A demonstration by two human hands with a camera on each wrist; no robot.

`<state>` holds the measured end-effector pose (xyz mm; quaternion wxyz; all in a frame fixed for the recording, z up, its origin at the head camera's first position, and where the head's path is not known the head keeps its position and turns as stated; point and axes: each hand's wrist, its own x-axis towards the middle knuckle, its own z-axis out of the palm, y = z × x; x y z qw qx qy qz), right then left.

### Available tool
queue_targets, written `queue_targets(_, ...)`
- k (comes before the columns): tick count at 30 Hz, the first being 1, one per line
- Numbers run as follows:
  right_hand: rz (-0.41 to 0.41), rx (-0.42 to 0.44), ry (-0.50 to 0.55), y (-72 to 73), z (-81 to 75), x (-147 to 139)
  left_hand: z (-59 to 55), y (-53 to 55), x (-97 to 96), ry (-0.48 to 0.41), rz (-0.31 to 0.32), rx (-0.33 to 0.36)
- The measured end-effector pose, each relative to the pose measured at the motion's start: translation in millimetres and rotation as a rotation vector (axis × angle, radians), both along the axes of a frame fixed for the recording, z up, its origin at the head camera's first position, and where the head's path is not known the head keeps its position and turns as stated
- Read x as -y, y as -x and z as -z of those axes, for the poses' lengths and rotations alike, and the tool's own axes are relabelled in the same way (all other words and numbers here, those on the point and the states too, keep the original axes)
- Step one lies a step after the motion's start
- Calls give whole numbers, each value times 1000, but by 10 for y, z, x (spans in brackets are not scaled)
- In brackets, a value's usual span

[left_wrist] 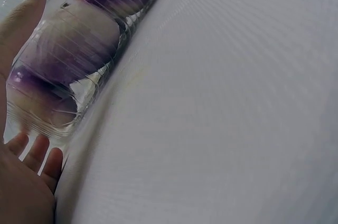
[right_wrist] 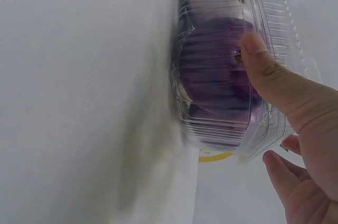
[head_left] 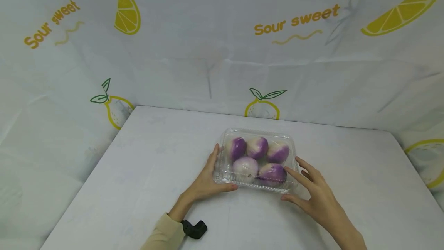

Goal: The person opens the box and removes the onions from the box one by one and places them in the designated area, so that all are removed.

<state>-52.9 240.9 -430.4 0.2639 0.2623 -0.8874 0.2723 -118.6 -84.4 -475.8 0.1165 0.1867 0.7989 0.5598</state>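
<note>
A clear plastic clamshell box [head_left: 256,184] with its lid down sits on the white table. Inside it lie several purple-and-white turnips [head_left: 272,173], arranged in two rows. My left hand [head_left: 207,182] is at the box's left end, fingers extended along that side and thumb by the front edge. In the left wrist view, its fingertips are close against the ribbed end. My right hand [head_left: 313,192] is spread at the right end, its thumb near the front corner. The right wrist view has that thumb in front of the ribbed wall and the other fingers apart from the box.
White cloth covers the table [head_left: 145,157], and its far edge runs behind the box. A white backdrop [head_left: 194,49] with printed lemons and lettering hangs beyond it. On the left wrist sits a black device [head_left: 195,229] beside a beige sleeve [head_left: 164,234].
</note>
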Motion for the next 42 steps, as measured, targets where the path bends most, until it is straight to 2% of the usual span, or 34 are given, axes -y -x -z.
queue_targets(6, 16, 52, -30, -11, -45, -17, 3, 4, 5, -2, 11, 18)
queue_targets(9, 1, 47, -26, -6, -50, -31, -6, 1, 4, -3, 16, 27)
queue_targets(12, -19, 5, -22, 8, -39, -40, -16, -5, 0, 1, 13, 35)
queue_targets(22, -87, -242, -48, 64, -28, 48, -12, -9, -11, 1, 1, 48)
queue_targets(34, -71, -337, -128, 107, -65, 281, 5, -9, -11, 4, -11, 21)
queue_targets(42, -59, -360, -165, 139, -78, 503, -10, -19, -13, 13, -15, 26)
